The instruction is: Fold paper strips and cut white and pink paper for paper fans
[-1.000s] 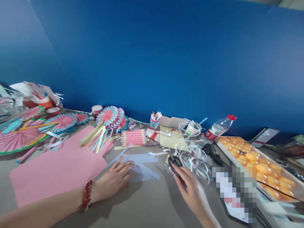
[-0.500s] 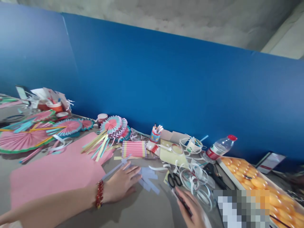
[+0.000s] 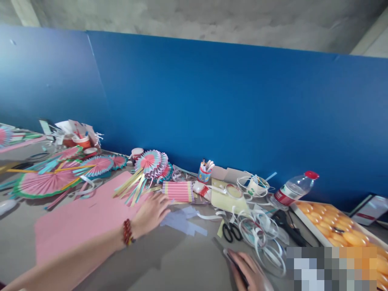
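My left hand [image 3: 151, 216], with a red bead bracelet on the wrist, reaches forward with fingers stretched out. It is over the right edge of the large pink paper sheet [image 3: 72, 232], beside several light purple paper strips [image 3: 184, 221]. My right hand [image 3: 250, 268] is closed round a slim utility knife [image 3: 237, 271] with a dark handle. Its thin grey tip points forward and left, above the table. Black-handled scissors [image 3: 232, 232] lie just beyond that hand. A pink, yellow-edged pleated paper [image 3: 178, 191] lies past the purple strips.
Curled white strips [image 3: 266, 238] and a tape roll [image 3: 234, 191] lie on the right. A water bottle [image 3: 295, 190] stands by an orange-patterned board [image 3: 336, 226]. Pleated paper fans [image 3: 48, 184] spread out on the left. A blue partition [image 3: 194, 101] closes off the back.
My left hand has moved forward and left, off the purple strips. My right hand has drawn slightly back from the scissors with the utility knife. The view has shifted a little left.
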